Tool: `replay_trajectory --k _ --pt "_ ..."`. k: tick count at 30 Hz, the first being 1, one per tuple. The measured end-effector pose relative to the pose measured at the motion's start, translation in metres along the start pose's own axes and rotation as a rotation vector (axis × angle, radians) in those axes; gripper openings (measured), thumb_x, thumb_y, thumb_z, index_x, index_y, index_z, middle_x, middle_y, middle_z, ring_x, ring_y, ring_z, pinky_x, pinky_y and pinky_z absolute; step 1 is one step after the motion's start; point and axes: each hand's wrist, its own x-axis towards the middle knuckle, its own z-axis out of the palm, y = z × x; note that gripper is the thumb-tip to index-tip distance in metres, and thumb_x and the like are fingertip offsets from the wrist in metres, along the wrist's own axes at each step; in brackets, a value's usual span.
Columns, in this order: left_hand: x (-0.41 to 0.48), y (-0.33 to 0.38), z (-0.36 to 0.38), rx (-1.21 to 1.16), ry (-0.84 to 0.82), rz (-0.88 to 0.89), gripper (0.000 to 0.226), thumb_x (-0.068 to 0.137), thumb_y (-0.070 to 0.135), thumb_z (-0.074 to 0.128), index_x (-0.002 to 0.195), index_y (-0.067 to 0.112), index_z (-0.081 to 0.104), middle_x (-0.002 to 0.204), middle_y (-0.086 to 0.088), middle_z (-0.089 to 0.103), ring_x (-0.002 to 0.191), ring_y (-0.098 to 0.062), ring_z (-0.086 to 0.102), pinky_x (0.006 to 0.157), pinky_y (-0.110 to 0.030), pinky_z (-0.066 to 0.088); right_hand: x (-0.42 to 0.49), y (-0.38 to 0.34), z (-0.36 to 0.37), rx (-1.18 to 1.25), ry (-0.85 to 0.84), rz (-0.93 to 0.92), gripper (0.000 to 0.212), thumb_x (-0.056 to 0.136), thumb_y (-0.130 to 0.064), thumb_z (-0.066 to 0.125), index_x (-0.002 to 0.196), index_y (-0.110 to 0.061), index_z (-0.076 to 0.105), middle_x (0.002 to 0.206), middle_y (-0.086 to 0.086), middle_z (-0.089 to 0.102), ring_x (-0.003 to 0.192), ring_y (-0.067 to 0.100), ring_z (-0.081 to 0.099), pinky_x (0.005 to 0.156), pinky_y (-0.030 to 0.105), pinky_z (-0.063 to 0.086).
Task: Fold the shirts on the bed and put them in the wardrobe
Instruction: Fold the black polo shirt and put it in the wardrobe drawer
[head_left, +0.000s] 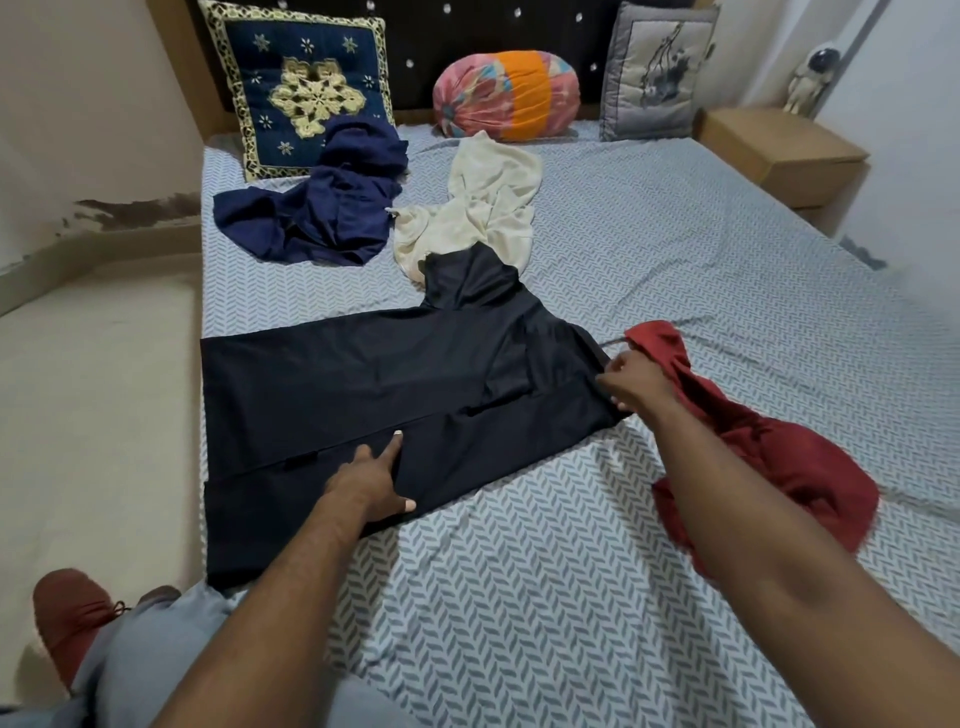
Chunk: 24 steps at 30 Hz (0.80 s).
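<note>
Pressing black shirt (363, 384), left hand (371, 483), bed (675, 234)

Soft, even, rather dim indoor light; shadows are faint. The spread black cloth shirt (363, 384) loses fold detail. Wide-angle distortion curves the grey-white herringbone bedsheet (675, 234) at its edges; frame corners blur slightly.

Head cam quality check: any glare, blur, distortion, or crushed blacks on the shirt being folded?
Head view: soft, even light, no glare or hard shadows; wide-angle stretch toward the frame edges; the far right around the bedside table looks smeared; the black shirt reads almost uniformly dark, its folds barely visible.
</note>
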Motion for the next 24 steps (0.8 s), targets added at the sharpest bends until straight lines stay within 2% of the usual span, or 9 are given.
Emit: replay_trajectory --k 2,4,7,10,13,16,18,21,24 --pt "0.001 -0.001 -0.001 -0.002 -0.008 -0.001 0.109 0.077 0.058 0.069 0.151 0.045 -0.011 0.15 -0.009 0.021 0.133 -0.035 0.038 0.108 -0.045 0.039 0.0 0.018 0.013 -0.064 -0.094 0.032 0.025 0.066 -0.027 0.071 0.084 -0.016 0.059 0.076 0.007 0.07 0.065 0.025 0.067 0.062 0.037 0.059" --pt "0.003 -0.002 -0.001 -0.008 -0.016 -0.005 0.11 0.076 0.059 0.069 0.15 0.045 -0.011 0.15 -0.008 0.021 0.133 -0.035 0.039 0.107 -0.046 0.039 0.0 0.027 0.02 -0.114 -0.07 0.036 0.021 0.073 -0.022 0.073 0.091 -0.022 0.062 0.087 0.005 0.069 0.08 0.026 0.068 0.066 0.03 0.052" --pt "0.003 -0.003 -0.002 -0.004 -0.012 -0.005 0.11 0.075 0.059 0.07 0.15 0.045 -0.01 0.15 -0.008 0.022 0.132 -0.035 0.041 0.107 -0.045 0.04 0.0 0.029 0.026 -0.15 0.194 0.066 0.019 0.08 -0.01 0.06 0.094 -0.018 0.068 0.103 0.01 0.069 0.098 0.032 0.064 0.078 0.034 0.051" --pt "0.004 -0.004 -0.001 -0.01 -0.013 0.0 0.112 0.075 0.06 0.07 0.15 0.045 -0.011 0.149 -0.008 0.024 0.132 -0.034 0.041 0.106 -0.044 0.04 -0.008 0.005 0.041 -0.149 0.405 -0.001 0.025 0.076 -0.01 0.056 0.101 -0.009 0.059 0.109 0.017 0.058 0.103 0.038 0.055 0.085 0.041 0.047" --pt "0.006 -0.005 -0.003 -0.017 -0.025 0.005 0.113 0.075 0.059 0.07 0.15 0.045 -0.013 0.149 -0.007 0.024 0.132 -0.033 0.042 0.105 -0.044 0.042 -0.017 -0.033 0.066 -0.019 0.253 -0.014 0.023 0.077 -0.03 0.062 0.093 -0.014 0.06 0.099 0.012 0.067 0.094 0.033 0.063 0.083 0.037 0.051" --pt "0.006 -0.007 -0.002 -0.022 -0.021 0.015 0.114 0.074 0.06 0.07 0.15 0.045 -0.013 0.149 -0.008 0.024 0.132 -0.033 0.042 0.106 -0.044 0.041 -0.007 -0.057 0.108 0.205 0.001 0.174 0.048 0.064 -0.057 0.069 0.087 -0.016 0.063 0.089 0.007 0.073 0.075 0.026 0.071 0.078 0.036 0.059" --pt "0.006 -0.009 -0.001 -0.026 -0.006 0.023 0.114 0.074 0.061 0.07 0.15 0.044 -0.012 0.148 -0.008 0.025 0.132 -0.033 0.042 0.106 -0.043 0.041 0.002 -0.064 0.13 0.331 -0.015 0.265 0.055 0.058 -0.05 0.071 0.098 -0.015 0.059 0.097 0.01 0.071 0.076 0.029 0.072 0.075 0.041 0.061" --pt "0.005 -0.009 -0.001 -0.026 0.003 0.029 0.113 0.074 0.062 0.07 0.151 0.044 -0.011 0.148 -0.008 0.026 0.132 -0.032 0.043 0.106 -0.042 0.041 -0.01 -0.089 0.128 0.451 0.058 0.377 0.043 0.075 -0.025 0.066 0.114 -0.006 0.06 0.112 0.016 0.066 0.097 0.035 0.068 0.086 0.041 0.057" --pt "0.005 -0.009 0.0 -0.025 0.017 0.04 0.112 0.075 0.062 0.069 0.151 0.044 -0.011 0.147 -0.007 0.027 0.131 -0.031 0.043 0.104 -0.041 0.041 -0.007 -0.116 0.133 0.633 0.007 0.224 0.026 0.08 -0.01 0.061 0.104 -0.012 0.07 0.105 0.007 0.068 0.105 0.031 0.066 0.093 0.038 0.054"
